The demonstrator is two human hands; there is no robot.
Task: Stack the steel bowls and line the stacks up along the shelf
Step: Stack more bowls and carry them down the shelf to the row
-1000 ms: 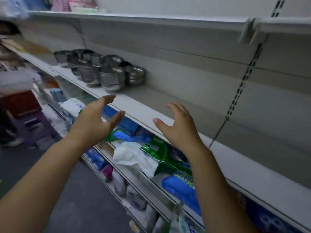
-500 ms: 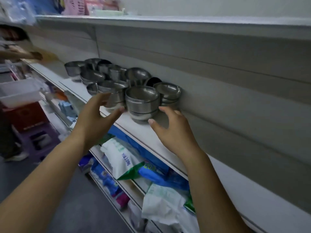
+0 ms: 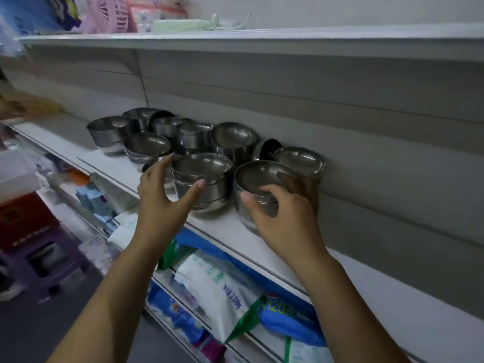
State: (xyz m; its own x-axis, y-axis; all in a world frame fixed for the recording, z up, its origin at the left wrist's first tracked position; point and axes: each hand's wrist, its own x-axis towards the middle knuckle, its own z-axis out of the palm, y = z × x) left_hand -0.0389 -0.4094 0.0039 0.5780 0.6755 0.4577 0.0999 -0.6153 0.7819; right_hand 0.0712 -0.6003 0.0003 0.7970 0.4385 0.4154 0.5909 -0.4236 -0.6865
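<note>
Since the earlier frames both hands have travelled forward from open air to the bowls, and the view has closed in on the shelf. Nearest, the right hand (image 3: 281,213) wraps the front stack of shiny round steel bowls (image 3: 258,188), thumb on the near wall and fingers curled over the far rim, probably so the whole stack can be lifted or slid as one without the nested bowls shifting. Just left of it, the left hand (image 3: 163,195) is spread in a wide C, thumb tip touching the wall of the neighbouring steel stack (image 3: 203,179) and fingers reaching around its left side, not closed on it, seemingly to steady or gather it next. Both stacks stand near the front edge of the white metal shelf (image 3: 230,231), apart from each other by a narrow gap. Behind them the rest cluster loosely toward the grey back panel (image 3: 366,142) rather than in a line: a shallow stack at far right (image 3: 301,159), one bowl tipped on its side (image 3: 267,150), and five or six more groups trailing left, though overlap makes that count uncertain. Roughly nine or ten groups in all, so the lining-up looks barely begun. Two hands, one working shelf.
</note>
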